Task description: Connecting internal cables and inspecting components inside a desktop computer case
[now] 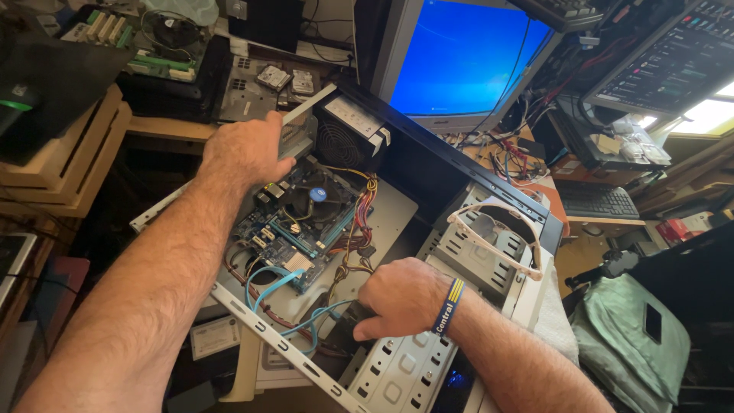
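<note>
An open desktop computer case (397, 375) lies on its side in front of me, its blue motherboard (294, 237) and round cooler fan (317, 195) exposed. My left hand (245, 149) grips the far edge of the case frame, next to the power supply (344, 134). My right hand (401, 298), with a dark wristband, reaches into the case beside the metal drive cage (478, 252); its fingers curl down among the light-blue data cables (271, 283) and a dark part that I cannot make out. Coloured power wires (359, 222) run across the board.
A monitor (466, 61) with a blue screen stands behind the case. A second screen (677, 65) and a keyboard (596, 200) are at the right. Loose boards and drives (283, 80) lie on a wooden shelf at the back left. A green bag (634, 336) sits at the lower right.
</note>
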